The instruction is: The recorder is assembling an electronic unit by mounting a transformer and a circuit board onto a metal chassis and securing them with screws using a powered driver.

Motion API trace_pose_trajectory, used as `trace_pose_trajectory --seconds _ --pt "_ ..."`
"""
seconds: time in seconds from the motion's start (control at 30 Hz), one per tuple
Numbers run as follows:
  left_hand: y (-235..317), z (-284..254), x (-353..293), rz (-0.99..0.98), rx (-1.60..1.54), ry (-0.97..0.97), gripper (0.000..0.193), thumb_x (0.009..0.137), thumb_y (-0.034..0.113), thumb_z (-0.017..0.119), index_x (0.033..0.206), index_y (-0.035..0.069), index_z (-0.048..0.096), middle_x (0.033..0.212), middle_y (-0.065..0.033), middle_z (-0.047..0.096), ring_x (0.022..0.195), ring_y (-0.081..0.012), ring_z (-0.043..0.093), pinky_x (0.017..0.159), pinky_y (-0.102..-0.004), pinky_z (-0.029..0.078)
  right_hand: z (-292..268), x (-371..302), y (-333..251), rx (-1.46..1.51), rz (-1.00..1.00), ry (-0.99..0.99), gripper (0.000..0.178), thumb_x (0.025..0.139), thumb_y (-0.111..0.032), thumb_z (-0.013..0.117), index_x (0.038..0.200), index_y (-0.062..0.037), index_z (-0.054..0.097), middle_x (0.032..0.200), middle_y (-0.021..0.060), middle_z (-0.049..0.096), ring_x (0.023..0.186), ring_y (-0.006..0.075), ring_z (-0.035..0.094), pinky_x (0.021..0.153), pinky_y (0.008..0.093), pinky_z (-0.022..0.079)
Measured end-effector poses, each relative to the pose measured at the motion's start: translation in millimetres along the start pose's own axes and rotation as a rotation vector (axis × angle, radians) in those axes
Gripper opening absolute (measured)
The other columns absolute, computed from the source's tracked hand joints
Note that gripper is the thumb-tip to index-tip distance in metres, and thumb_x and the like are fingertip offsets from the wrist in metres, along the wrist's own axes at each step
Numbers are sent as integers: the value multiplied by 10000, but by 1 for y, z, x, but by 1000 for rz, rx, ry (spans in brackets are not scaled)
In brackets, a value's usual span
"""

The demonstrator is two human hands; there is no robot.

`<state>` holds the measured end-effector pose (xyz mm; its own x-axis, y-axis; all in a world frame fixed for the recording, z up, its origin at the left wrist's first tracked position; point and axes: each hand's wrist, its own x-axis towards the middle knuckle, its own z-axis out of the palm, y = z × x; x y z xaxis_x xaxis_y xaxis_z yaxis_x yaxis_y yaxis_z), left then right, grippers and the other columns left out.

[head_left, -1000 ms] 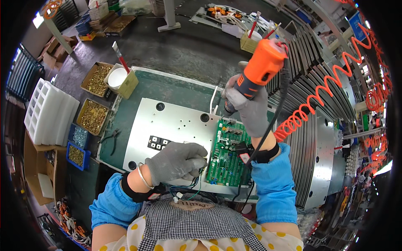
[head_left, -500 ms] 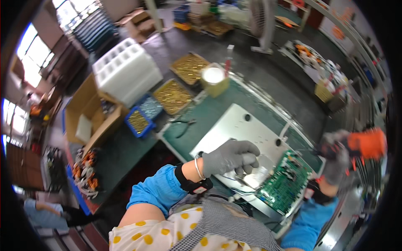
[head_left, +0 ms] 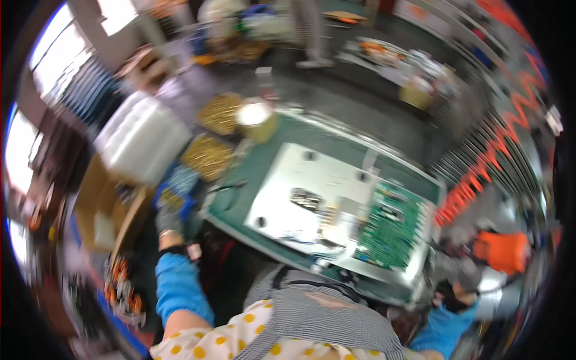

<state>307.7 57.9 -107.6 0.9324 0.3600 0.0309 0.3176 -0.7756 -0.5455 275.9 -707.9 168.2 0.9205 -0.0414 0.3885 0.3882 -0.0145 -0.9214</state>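
My left hand [head_left: 170, 217], in a grey glove and smeared by motion, reaches into a small blue bin [head_left: 187, 207] of brass-coloured screws. Its fingers are hard to make out. Off the right edge of the bench, my gloved right hand [head_left: 467, 271] is closed round an orange power screwdriver [head_left: 503, 252], also blurred. Between my hands, a white metal plate [head_left: 273, 186] lies on the green bench top [head_left: 288, 129]. On the plate sit a green circuit board [head_left: 393, 225], a silver boxy part [head_left: 342, 222] and a few wires.
Trays of brass-coloured pieces [head_left: 207, 157] stand beyond the bins, by a pale tub [head_left: 258, 123]. Pliers [head_left: 229, 186] lie at the bench's left edge. A cardboard box [head_left: 90, 198] and white foam block [head_left: 141, 138] are farther left. An orange coiled hose [head_left: 474, 183] hangs at right.
My left hand has gone from above the plate leftward to the blue bin. My right hand has lowered with the power screwdriver. The whole view has shifted, and a blurred pale shape appears behind the foam block.
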Motion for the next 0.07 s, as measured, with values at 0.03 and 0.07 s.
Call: trace_pose_trajectory --seconds 0.03,0.07 --pt "-15 22 13 395 296 588 360 1028 248 321 1237 87 565 1182 -86 631 1085 -217 579 958 -379 445 -23 -16 1 -64 106 15 698 704 -106 812 1266 -49 402 952 42 582 847 165 592 767 302 493" --pt "39 10 43 473 246 650 360 1028 248 321 1237 87 565 1182 -86 631 1085 -217 579 958 -379 445 -14 -17 -16 -73 175 -33 802 658 -132 866 1307 -46 402 1048 61 615 1000 190 604 896 337 488"
